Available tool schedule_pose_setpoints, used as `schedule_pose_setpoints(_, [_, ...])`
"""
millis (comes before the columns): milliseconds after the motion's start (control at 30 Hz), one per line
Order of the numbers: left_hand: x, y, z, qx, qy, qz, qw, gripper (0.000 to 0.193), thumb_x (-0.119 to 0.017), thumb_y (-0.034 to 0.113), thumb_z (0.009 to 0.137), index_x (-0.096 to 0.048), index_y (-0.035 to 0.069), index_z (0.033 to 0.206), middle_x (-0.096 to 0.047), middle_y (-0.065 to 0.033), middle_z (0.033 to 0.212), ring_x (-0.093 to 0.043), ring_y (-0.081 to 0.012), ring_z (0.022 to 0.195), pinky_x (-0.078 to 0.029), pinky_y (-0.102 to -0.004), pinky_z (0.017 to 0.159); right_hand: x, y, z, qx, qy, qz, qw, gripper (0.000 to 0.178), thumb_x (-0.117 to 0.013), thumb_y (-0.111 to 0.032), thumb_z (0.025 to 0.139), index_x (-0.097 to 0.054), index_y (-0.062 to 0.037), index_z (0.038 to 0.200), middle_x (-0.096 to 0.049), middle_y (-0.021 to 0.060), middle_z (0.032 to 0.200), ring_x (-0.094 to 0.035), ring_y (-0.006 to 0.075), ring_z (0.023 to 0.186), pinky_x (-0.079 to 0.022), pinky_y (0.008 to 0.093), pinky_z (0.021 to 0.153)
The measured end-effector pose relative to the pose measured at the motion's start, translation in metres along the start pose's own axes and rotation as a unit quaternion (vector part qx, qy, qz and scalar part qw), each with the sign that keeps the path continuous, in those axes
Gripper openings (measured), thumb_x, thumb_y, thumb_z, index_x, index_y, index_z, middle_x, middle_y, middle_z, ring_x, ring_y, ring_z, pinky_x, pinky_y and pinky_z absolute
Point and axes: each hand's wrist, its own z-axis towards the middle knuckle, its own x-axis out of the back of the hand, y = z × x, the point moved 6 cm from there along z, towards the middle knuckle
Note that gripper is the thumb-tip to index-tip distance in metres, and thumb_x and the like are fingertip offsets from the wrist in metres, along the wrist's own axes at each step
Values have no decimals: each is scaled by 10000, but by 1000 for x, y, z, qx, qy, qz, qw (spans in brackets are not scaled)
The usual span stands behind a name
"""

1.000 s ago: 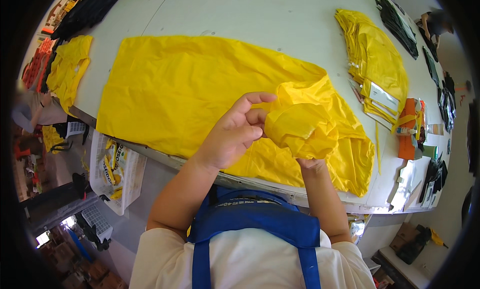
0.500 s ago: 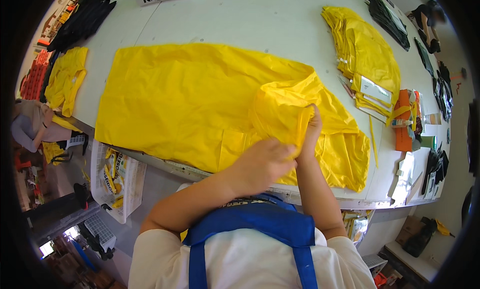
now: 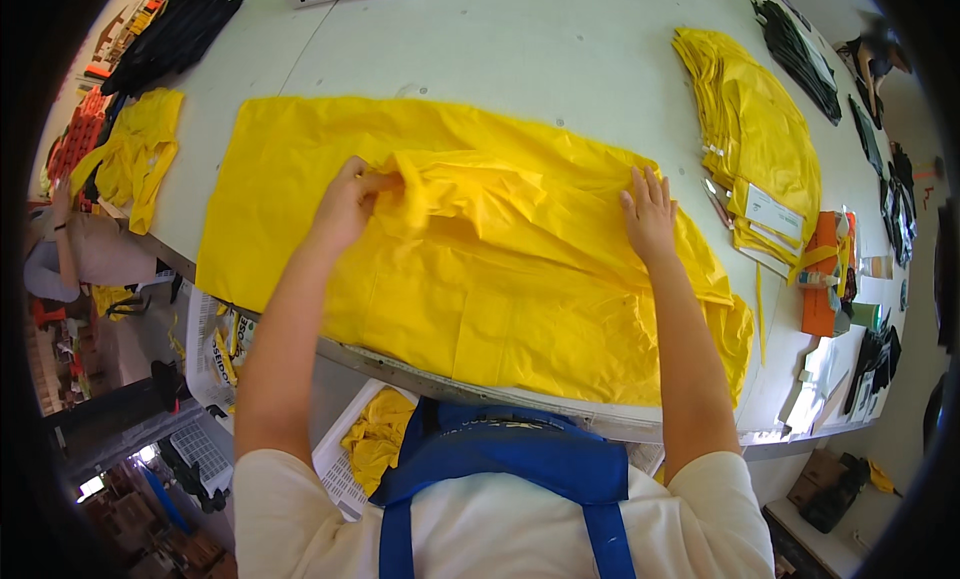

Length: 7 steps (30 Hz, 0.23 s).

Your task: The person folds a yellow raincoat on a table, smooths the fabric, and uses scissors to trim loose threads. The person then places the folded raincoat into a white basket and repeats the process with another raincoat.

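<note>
A large yellow garment [image 3: 300,209] of smooth, rain-jacket-like material lies spread over the front of the table. My left hand [image 3: 350,204] is closed on the end of its sleeve [image 3: 480,189], which stretches leftward across the garment in bunched folds. The sleeve end is slightly blurred. At the garment's upper right, my right hand [image 3: 652,214] rests flat with its fingers apart, pressing on the material near the sleeve's other end.
To the right lie a stack of yellow garments [image 3: 765,129] and an orange box [image 3: 825,279]. Dark garments [image 3: 175,44] and a yellow garment [image 3: 145,154] are at far left, near another person [image 3: 85,244]. Below the white table's [image 3: 530,54] edge is a basket of yellow cloth [image 3: 380,439].
My hands have moved apart. My left hand has drawn the sleeve end leftward; my right hand has let go of it and now lies flat on the garment.
</note>
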Motion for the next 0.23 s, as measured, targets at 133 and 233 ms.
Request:
schedule_pose_setpoints(133, [4, -63, 36, -24, 7, 194, 981, 425, -550, -29, 788, -625, 168, 1157, -479, -99, 864, -531, -251, 735, -464, -350, 677, -16, 14, 7, -29, -58, -99, 993, 478, -473, -353, 917, -396, -224, 1371, -340, -45, 1444, -229, 340, 1357, -158, 577, 1072])
schedule_pose_setpoints(233, [10, -102, 44, -2, 23, 157, 987, 407, -586, 17, 788, -622, 176, 1161, -490, -107, 876, -547, -249, 762, -468, -362, 697, -34, 19, 25, -66, -121, -86, 987, 543, -498, -352, 897, -335, -253, 1406, -309, -49, 1468, -214, 334, 1364, -155, 535, 1095])
